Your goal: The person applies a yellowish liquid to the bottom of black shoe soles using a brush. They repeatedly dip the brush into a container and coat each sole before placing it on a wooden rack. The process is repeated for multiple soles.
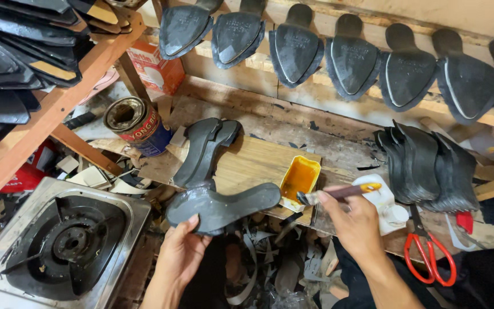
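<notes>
— Steel gas stove (58,243) at far left, low, burner bare. Wooden rack (47,109) above it, stacked with dark soles.

— Next over?

— Round tin can (135,125), open top, just right of rack's leg. Red carton (155,68) behind it. Then two dark soles (204,150) lying overlapped on wooden counter (253,163).

— Left hand?

— Left hand (179,254) closed on heel end of black shoe sole (221,206), thumb on top, fingers under. Sole held flat, glossy, over counter's front edge, toe pointing right toward yellow glue tray (299,180).

— Tray touching sole?

— Close beside toe, contact unclear. Tray sits on counter, amber glue inside.

— Right hand?

— Right hand (353,223) gripping brush (338,193) by handle, bristles left, at tray's lower corner. Handle tip yellow, over white bottle (381,200) lying just behind hand.

— Further right?

— Stack of black soles (427,169) standing on edge, leaning. Red-handled scissors (427,252) on counter in front of stack, near right wrist.

— Along back?

— Row of black shoe lasts (350,54) propped soles-out on wooden ledge, spanning from centre to right edge. Scraps (264,252) littering below counter, between arms.
</notes>
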